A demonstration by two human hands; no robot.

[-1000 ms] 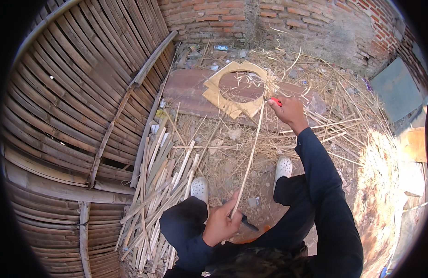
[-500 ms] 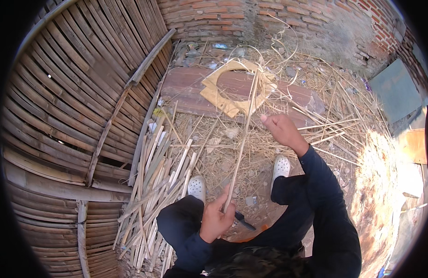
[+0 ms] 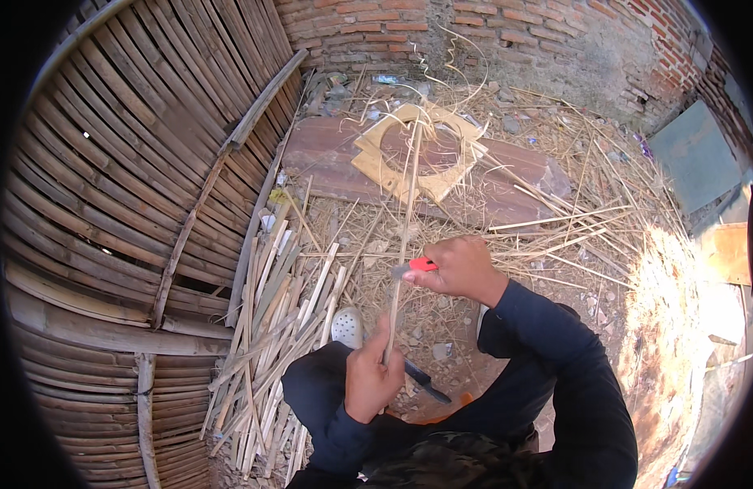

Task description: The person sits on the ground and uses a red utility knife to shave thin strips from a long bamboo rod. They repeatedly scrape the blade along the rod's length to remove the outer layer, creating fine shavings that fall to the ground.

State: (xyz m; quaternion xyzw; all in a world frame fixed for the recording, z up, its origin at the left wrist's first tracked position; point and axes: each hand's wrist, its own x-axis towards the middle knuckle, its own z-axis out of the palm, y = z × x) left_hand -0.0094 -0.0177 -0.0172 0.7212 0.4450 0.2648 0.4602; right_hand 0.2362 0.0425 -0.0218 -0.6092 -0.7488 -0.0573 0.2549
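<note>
Seated on the littered ground, the person has a long thin bamboo strip (image 3: 402, 244) running up the middle of the view, from the lap out toward the yellowish woven frame (image 3: 417, 151) lying on a reddish-brown board (image 3: 327, 159). The left hand (image 3: 372, 379) is closed around the strip's near end, fingers wrapped tight and thumb up along it. The right hand (image 3: 458, 267) is curled shut on a small red-handled knife (image 3: 417, 265), its blade end set against the strip partway along its length. That strip looks light and springy, stiff along the grain but likely to bow or split under a careless push, and its cut edges could be sharp; holding it low near the butt, as the left hand does, and steadying it close to the blade seems the safest grip. A second dark-handled blade (image 3: 425, 381) lies by the knee. To the left, a heap of split bamboo slats (image 3: 274, 342) rests beside a curved woven bamboo wall (image 3: 107, 204), and a white shoe (image 3: 347, 326) pokes out below the strip.
</note>
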